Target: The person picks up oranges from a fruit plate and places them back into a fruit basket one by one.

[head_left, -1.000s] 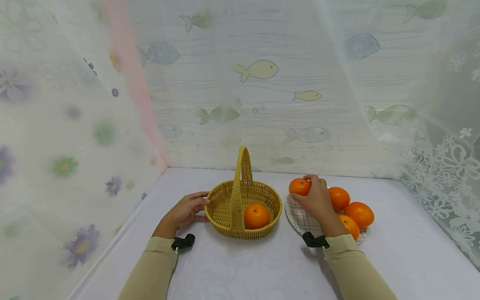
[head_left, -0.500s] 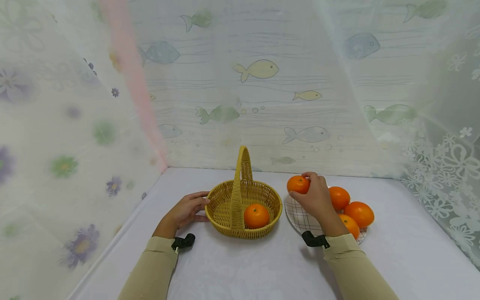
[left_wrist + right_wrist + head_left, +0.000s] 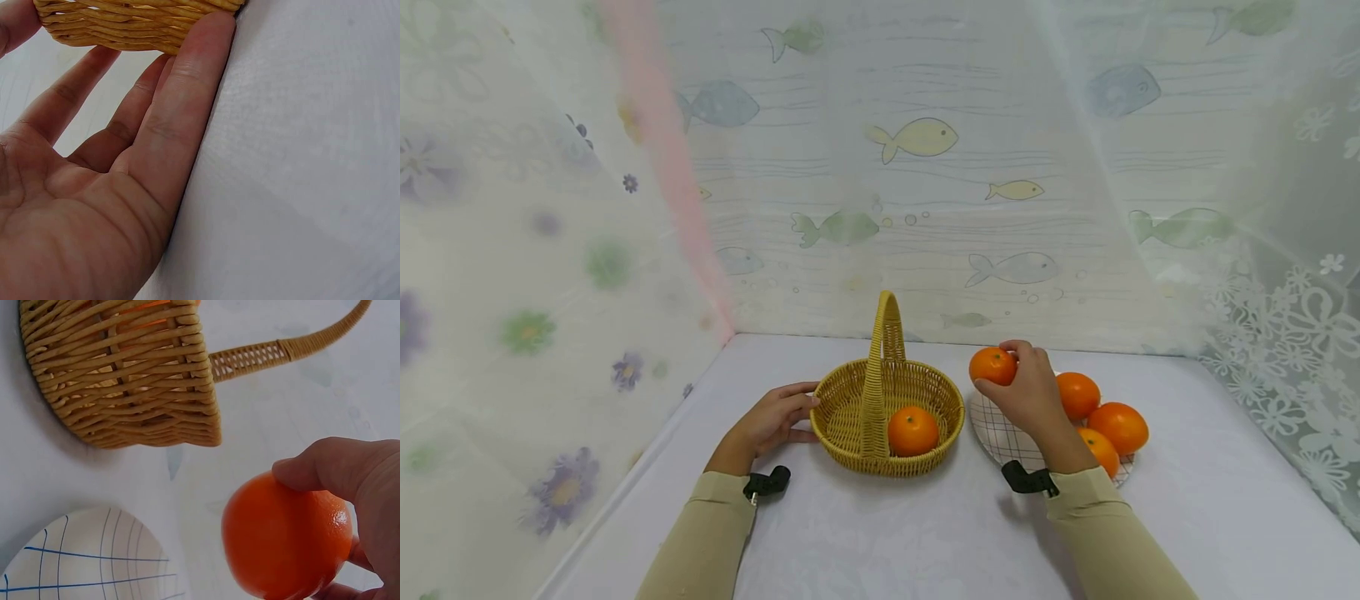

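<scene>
In the head view, my left hand rests at the left side of a yellow wicker basket with a tall arched handle. Fairly straight fingers touch the weave, the lowest along the tabletop, and the thumb is at the rim. One orange lies inside the basket, right of the handle. My right hand holds another orange between thumb and fingers, above the far left edge of a checked plate. From the right wrist view, this held orange is apart from the basket.
Several more oranges sit on the right part of the plate, partly hidden by my right wrist. A white cloth covers the table. Behind it hangs a curtain printed with fish, and a flowered one is at the left.
My right hand has raised the held orange slightly and shifted it a little left, toward the basket. My left hand and the basket have stayed in place.
</scene>
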`<act>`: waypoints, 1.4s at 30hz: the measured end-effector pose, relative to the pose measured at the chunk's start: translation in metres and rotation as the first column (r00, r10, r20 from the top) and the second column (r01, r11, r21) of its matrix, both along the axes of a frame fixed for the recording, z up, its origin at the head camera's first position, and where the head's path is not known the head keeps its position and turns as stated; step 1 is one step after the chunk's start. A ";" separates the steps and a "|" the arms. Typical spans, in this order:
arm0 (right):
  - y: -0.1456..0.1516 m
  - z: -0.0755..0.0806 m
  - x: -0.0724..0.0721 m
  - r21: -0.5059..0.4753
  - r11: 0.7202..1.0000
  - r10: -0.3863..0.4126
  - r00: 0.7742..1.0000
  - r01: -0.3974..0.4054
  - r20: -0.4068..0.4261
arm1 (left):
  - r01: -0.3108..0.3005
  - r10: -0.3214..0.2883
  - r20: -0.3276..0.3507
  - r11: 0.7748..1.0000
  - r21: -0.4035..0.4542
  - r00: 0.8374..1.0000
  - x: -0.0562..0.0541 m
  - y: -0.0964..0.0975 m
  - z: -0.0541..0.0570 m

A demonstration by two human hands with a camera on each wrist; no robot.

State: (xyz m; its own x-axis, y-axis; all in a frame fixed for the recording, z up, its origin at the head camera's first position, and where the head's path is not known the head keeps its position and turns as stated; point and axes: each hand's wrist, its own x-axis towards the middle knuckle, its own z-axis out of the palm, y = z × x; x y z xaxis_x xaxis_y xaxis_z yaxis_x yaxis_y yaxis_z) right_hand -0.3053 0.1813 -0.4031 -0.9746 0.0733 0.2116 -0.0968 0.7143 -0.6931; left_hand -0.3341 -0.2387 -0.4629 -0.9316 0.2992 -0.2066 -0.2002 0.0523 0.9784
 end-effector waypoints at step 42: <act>-0.018 0.017 0.016 -0.003 0.993 0.118 0.992 -0.118 -0.045 | 0.023 -0.023 0.005 1.000 0.021 1.000 -0.002 -0.002 -0.002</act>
State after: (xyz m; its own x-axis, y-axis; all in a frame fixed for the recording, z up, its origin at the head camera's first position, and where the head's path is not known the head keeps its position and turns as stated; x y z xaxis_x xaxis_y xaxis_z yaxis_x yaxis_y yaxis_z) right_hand -0.2890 0.1631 -0.3859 -0.9660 -0.0403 0.2555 -0.2113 0.6925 -0.6898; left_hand -0.3357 -0.2411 -0.4652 -0.9232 0.3251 -0.2048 -0.2042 0.0363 0.9783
